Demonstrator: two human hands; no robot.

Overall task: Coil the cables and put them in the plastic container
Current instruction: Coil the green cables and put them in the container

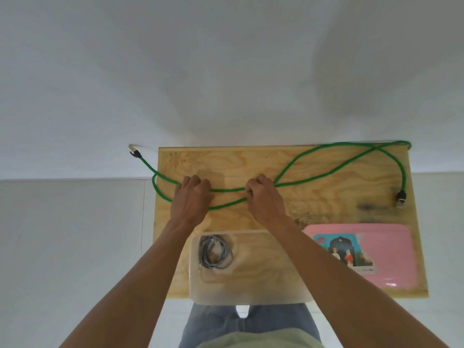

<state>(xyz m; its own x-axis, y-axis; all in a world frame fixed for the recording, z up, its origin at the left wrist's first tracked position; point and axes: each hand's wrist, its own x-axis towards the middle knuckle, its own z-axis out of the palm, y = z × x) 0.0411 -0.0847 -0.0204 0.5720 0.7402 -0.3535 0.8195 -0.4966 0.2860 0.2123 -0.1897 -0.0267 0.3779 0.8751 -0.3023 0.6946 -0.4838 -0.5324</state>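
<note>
While both hands, left hand [192, 197] and right hand [263, 197], clench the green cable [313, 178], crossed far-right slack may tangle, plug [401, 198] snagging the table [326, 204] edge.

A: Where was the camera mounted?
B: Head-worn, aimed steeply down over the wooden table [326, 177]. Wide angle; forearms seen close, wall included above.
A: Second view?
B: Only one supplied; nothing shared.
</note>
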